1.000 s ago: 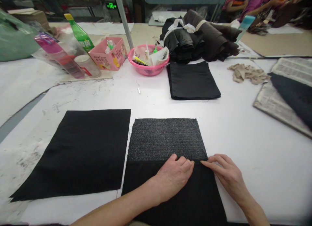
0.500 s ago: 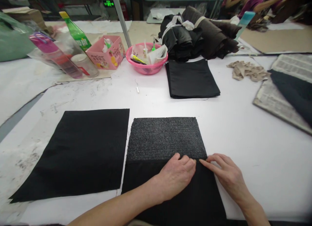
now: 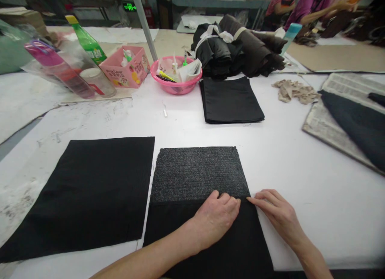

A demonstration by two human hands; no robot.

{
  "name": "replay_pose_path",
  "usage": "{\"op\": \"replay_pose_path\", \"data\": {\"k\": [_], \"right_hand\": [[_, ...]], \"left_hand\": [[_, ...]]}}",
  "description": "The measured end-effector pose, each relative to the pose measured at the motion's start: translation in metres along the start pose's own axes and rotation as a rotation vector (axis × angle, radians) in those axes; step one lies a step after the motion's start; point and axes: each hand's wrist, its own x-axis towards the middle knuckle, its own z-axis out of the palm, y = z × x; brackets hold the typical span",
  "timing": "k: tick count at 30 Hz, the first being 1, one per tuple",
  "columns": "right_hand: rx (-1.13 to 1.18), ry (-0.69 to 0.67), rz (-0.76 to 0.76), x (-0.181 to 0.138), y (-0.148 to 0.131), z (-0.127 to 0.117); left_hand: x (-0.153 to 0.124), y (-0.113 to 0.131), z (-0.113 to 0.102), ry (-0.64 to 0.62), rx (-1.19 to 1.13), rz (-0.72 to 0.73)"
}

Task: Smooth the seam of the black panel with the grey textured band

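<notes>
Lying beneath left grip (image 3: 217,218): black cloth (image 3: 228,253)

Table (image 3: 288,162) is white | near side: black sheet (image 3: 90,190), grey-black cloth (image 3: 195,180), side by side | farther: pink basin (image 3: 177,88), black stack (image 3: 231,100), beige rag (image 3: 293,90) | at right: grey board (image 3: 319,124)

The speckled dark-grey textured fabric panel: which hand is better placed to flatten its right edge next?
Probably the right hand: it is at the lower right corner of the panel, beside that edge. The left hand lies further inward, mostly over plain black fabric.
</notes>
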Motion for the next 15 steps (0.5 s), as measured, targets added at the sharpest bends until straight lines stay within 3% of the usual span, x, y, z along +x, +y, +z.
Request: {"op": "replay_pose_path", "data": {"k": [8, 15], "right_hand": [[0.11, 0.078, 0.086, 0.0021, -0.006, -0.0005], [0.189, 0.036, 0.143, 0.003, -0.0033, -0.0053]], "left_hand": [[-0.0002, -0.0001, 0.0021, 0.009, 0.007, 0.006], [0.0004, 0.0002, 0.0031, 0.019, -0.006, 0.001]]}}
